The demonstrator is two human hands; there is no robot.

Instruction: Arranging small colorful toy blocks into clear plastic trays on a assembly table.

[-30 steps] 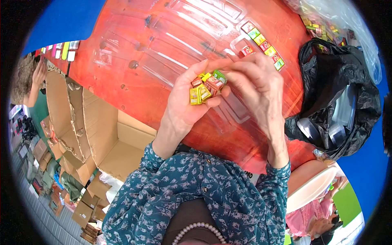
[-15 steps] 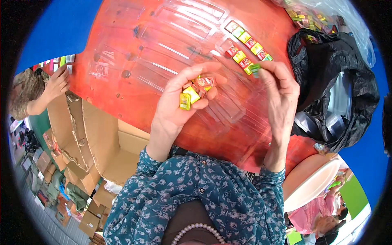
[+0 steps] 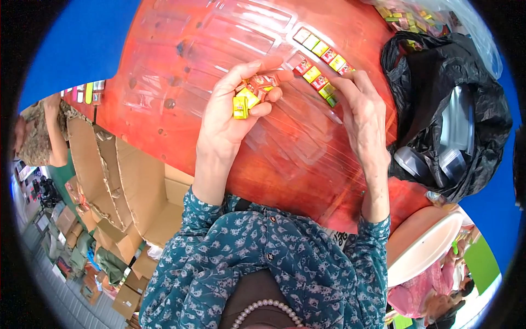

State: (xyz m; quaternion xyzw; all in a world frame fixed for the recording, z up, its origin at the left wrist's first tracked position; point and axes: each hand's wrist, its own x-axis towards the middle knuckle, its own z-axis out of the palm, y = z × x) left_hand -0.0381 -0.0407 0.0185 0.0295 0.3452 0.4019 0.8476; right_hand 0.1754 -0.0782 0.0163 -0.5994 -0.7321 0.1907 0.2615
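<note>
My left hand point(image 3: 227, 104) is cupped palm up, its fingers curled around several small wrapped packets point(image 3: 256, 89), red ones and yellow ones. My right hand point(image 3: 364, 107) reaches down at the near end of a clear plastic tray point(image 3: 289, 54), its fingertips drawn together beside a small green packet point(image 3: 331, 101). That packet lies at the end of a row of red and yellow packets point(image 3: 312, 74); the fingers partly cover the tray there. A second row of packets point(image 3: 320, 48) runs alongside, in white, green, yellow and red.
More clear trays point(image 3: 235, 41) lie across the red table point(image 3: 148, 109). A black bag point(image 3: 408, 98) with clear plastic pieces stands at the right, below a clear bag of packets point(image 3: 408, 21). An open cardboard box point(image 3: 139, 186), a pale basin point(image 3: 424, 247) and another person's arm point(image 3: 55, 131) border the table.
My right hand has lowered the green packet to the near end of the row. My left hand has shifted slightly up and left with its packets. The other person's hand has drawn back.
</note>
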